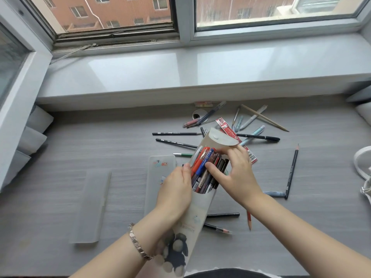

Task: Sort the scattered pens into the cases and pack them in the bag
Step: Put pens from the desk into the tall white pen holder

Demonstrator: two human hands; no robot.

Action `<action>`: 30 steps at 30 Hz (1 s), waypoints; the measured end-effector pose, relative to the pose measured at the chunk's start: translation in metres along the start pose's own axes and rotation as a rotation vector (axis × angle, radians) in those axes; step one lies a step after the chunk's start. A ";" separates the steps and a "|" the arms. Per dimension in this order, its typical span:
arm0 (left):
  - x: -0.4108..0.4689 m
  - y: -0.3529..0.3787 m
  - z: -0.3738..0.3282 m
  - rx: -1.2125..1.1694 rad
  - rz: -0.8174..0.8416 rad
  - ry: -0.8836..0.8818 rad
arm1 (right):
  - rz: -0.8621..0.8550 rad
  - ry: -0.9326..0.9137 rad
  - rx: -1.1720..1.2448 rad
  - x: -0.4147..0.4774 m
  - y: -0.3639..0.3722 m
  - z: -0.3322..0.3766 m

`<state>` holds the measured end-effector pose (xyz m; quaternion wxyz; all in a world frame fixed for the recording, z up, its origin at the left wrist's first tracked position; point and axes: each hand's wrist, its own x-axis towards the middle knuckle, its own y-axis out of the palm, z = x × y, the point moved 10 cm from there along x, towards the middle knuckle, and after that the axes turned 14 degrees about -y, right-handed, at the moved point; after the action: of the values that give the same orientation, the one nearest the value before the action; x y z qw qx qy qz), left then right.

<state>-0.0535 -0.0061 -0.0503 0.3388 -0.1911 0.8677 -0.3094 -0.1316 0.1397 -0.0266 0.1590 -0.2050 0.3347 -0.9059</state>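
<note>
My left hand (176, 189) grips the side of a pale pen case (197, 212) with an open flap, held tilted above the grey surface. Several pens (206, 169), red, blue and dark, stick out of its mouth. My right hand (234, 173) rests on those pens, thumb and fingers pressing on them. Two more translucent cases lie flat: one with small pictures (158, 177) just left of my hand, a plain one (92, 205) further left. Loose pens and pencils (253, 127) lie scattered behind and right of the held case. A white bag (364, 173) shows at the right edge.
A red refill packet (230, 131) lies among the scattered pens. A long black pencil (292, 171) lies to the right, two dark pencils (176, 138) behind left, a red pencil (249, 219) near my right forearm. A white windowsill (180, 77) runs along the back.
</note>
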 end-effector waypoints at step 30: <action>0.011 0.021 -0.009 0.320 0.365 0.078 | 0.447 0.439 0.541 -0.013 0.014 -0.036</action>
<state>-0.0705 0.0069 -0.0639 0.3814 0.0369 0.8402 -0.3837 -0.1351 0.1545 -0.0643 0.3248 0.1199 0.1468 -0.9266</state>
